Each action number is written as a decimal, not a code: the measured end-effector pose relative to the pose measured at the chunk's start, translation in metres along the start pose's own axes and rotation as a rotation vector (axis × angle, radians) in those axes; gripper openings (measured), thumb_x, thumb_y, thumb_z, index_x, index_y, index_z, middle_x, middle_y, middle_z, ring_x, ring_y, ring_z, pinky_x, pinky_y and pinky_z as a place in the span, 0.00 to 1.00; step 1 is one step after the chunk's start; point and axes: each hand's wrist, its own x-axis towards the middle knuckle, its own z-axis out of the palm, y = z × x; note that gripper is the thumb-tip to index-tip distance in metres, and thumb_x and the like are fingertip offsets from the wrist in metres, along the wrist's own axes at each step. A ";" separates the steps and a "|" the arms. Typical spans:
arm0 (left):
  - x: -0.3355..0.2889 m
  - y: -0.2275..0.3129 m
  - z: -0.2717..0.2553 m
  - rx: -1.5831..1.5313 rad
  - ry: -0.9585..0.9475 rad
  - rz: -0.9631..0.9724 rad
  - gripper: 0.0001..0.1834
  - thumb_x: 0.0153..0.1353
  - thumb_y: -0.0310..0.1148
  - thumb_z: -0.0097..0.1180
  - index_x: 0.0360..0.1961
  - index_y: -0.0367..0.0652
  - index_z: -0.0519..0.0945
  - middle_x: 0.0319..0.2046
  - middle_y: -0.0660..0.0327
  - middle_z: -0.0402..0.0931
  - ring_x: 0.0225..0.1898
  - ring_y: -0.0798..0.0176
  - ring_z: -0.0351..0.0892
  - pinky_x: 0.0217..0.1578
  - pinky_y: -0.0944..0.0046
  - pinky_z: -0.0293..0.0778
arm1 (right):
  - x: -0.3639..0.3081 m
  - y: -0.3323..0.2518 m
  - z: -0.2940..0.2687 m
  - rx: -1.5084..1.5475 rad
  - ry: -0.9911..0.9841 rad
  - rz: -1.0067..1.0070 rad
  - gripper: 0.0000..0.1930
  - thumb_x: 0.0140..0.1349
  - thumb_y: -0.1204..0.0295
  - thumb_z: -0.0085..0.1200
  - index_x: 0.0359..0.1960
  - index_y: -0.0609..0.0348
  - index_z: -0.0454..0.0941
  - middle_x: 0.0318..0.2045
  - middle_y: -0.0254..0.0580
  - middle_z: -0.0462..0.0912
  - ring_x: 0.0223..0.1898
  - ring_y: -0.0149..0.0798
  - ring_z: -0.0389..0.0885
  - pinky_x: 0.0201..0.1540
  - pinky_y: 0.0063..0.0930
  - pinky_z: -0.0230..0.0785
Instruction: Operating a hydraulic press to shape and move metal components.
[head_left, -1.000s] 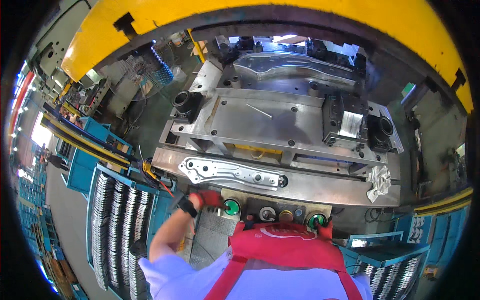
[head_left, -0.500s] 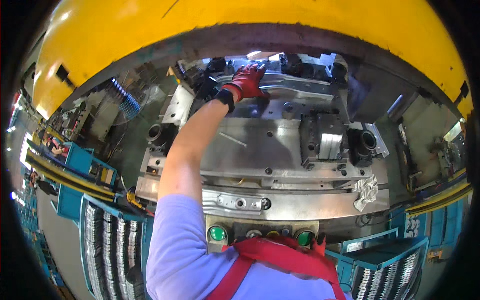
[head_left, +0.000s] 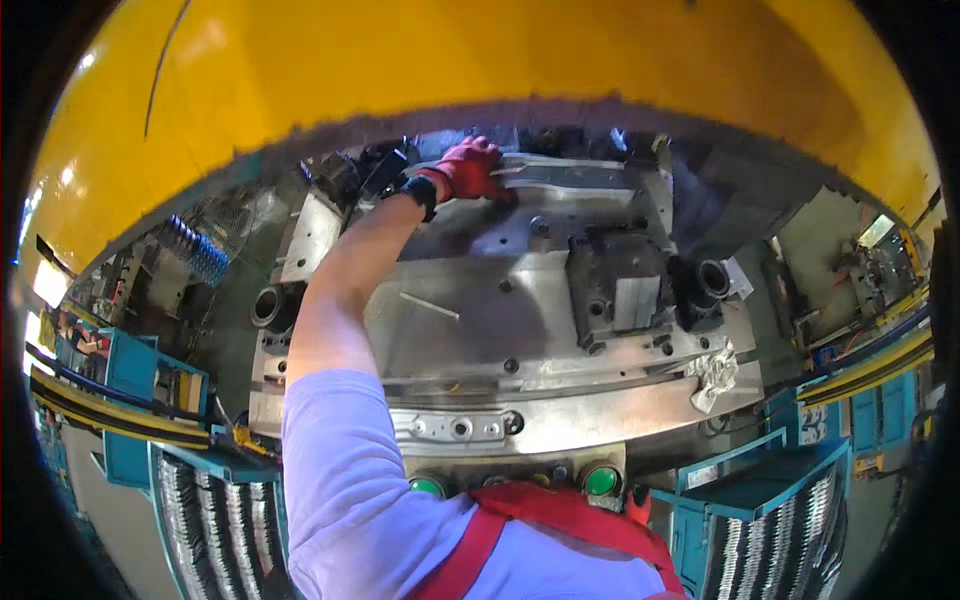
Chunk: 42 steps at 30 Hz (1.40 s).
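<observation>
My left arm reaches forward across the steel die bed (head_left: 440,340). At its end my left hand (head_left: 470,170), in a red glove with a black wrist band, is at the left end of a long pressed metal part (head_left: 575,178). The fingers look curled over the part's end, though the glove hides the contact. The part lies crosswise at the back of the die. Only a bit of red glove, my right hand (head_left: 638,506), shows low by the right green button (head_left: 602,481); its fingers are mostly hidden.
A yellow press (head_left: 500,60) hangs over the die's back. A dark block (head_left: 620,285) and a crumpled rag (head_left: 714,378) sit at right. A shorter metal part (head_left: 450,427) lies on the front edge. Racks of stacked parts (head_left: 215,520) stand at left and right (head_left: 780,545).
My view has shifted, so the die appears lower and further left. My left hand stays at the part's left end, its fingers now more curled than before.
</observation>
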 end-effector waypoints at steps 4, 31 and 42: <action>-0.008 -0.014 0.005 -0.058 -0.007 -0.014 0.45 0.29 0.62 0.59 0.45 0.39 0.69 0.45 0.48 0.65 0.48 0.47 0.62 0.47 0.55 0.61 | -0.014 -0.051 0.013 -0.189 -0.016 0.170 0.28 0.51 0.68 0.54 0.54 0.63 0.60 0.47 0.47 0.69 0.48 0.38 0.67 0.50 0.30 0.58; 0.026 0.001 0.007 -0.016 0.050 0.130 0.38 0.34 0.58 0.59 0.42 0.38 0.70 0.44 0.47 0.65 0.49 0.46 0.62 0.49 0.54 0.60 | 0.001 0.036 -0.032 -0.220 -0.121 0.134 0.25 0.48 0.59 0.56 0.42 0.64 0.68 0.27 0.41 0.75 0.18 0.30 0.68 0.19 0.26 0.61; -0.014 0.015 -0.010 0.017 0.012 0.017 0.35 0.37 0.49 0.61 0.45 0.40 0.69 0.45 0.47 0.66 0.49 0.46 0.62 0.49 0.55 0.60 | -0.038 0.039 -0.028 -0.144 -0.296 0.160 0.18 0.50 0.55 0.51 0.19 0.59 0.71 0.16 0.38 0.73 0.20 0.34 0.69 0.24 0.31 0.61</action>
